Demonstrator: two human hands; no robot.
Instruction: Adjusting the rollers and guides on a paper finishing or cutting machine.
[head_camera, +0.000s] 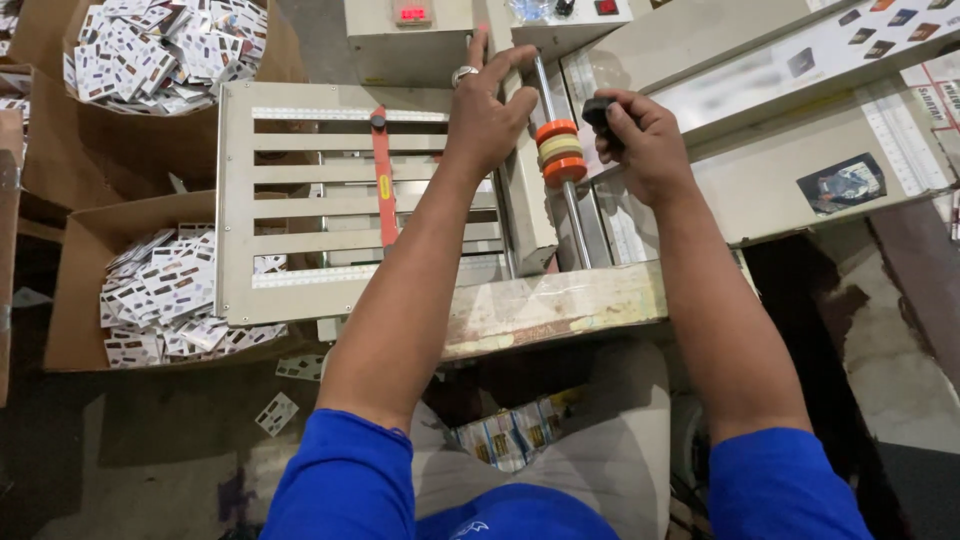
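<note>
The right hand (640, 140) was closed around a small black knob (597, 110), its fingers (618, 122) wrapped over it, just right of a steel rod (572, 215) that ran near-to-far across the machine's worktop (560, 305). A stack of orange and cream rollers (560, 152) sat on that rod, just left of the right hand and touching or nearly touching its knuckles. The left hand (485, 115) lay on the other side of the rod, fingers spread open and pressed flat on the machine's beige panel (530, 215), gripping nothing. The right hand was the nearer to the knob. Boxes of printed cards (170, 285) stood far left.
</note>
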